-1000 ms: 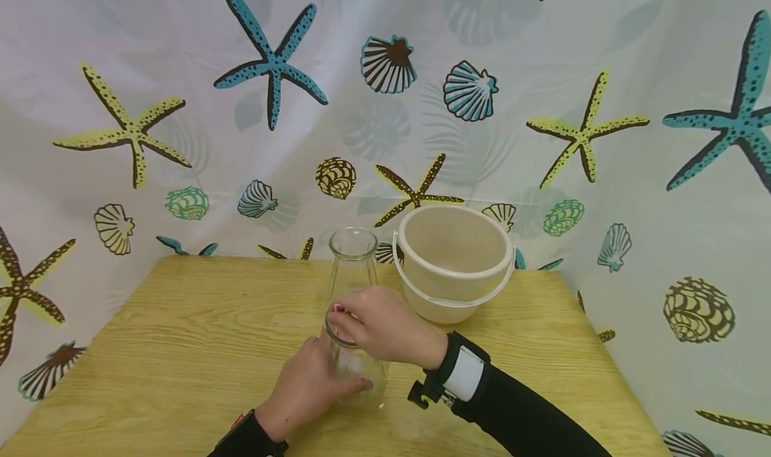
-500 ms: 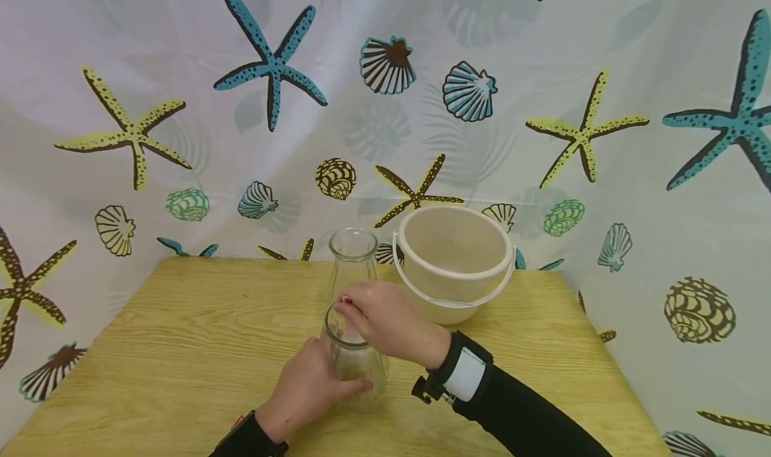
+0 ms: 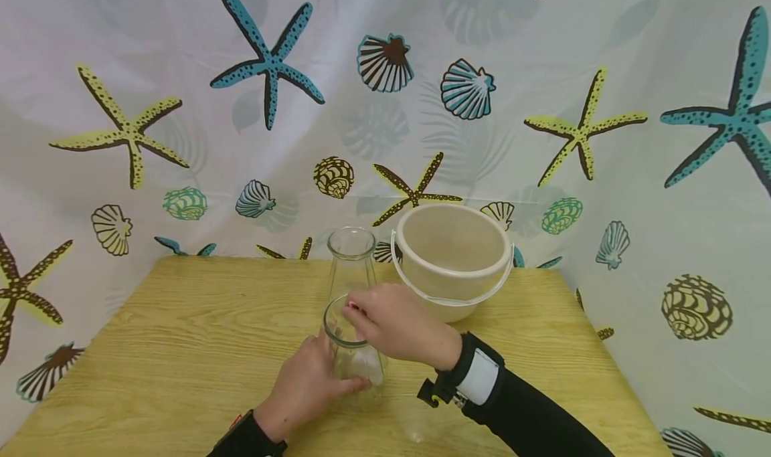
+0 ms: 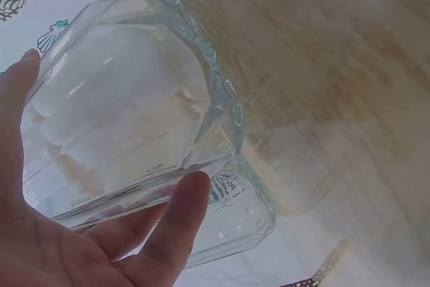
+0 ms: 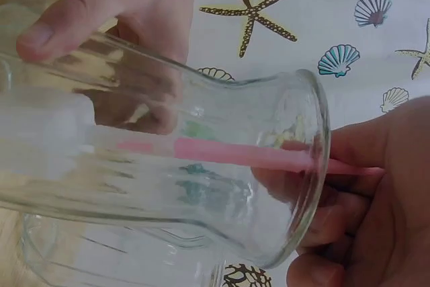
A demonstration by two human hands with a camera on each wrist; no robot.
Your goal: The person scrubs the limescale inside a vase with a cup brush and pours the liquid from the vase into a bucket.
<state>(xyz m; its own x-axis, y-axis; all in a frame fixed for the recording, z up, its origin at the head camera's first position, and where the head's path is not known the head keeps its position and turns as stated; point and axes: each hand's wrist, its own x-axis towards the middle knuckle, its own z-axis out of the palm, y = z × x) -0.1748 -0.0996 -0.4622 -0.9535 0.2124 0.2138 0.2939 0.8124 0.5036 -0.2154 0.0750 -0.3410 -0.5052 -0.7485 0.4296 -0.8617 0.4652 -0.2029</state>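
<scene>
A clear glass vase [image 3: 364,367] with flat-sided walls and a round rim stands on the table, its mouth tipped slightly toward me. My left hand [image 3: 310,383] grips its lower body, thumb in front; the left wrist view shows fingers [image 4: 176,223] against the glass. At the rim, my right hand [image 3: 400,326] holds the pink handle [image 5: 235,154] of a bottle brush. Its white sponge head [image 5: 47,129] is down inside the vase, seen through the glass in the right wrist view. Just behind stands a second clear glass vase [image 3: 352,269], partly hidden by my hand.
A cream bucket [image 3: 452,286] with a white handle stands at the back right, close to my right hand. The wooden table [image 3: 181,350] ends at a curtain [image 3: 385,129] printed with starfish and shells, which rises behind and on both sides.
My right hand has shifted a little to the right at the vase's mouth, still holding the brush handle. The left hand keeps nearly the same place on the vase.
</scene>
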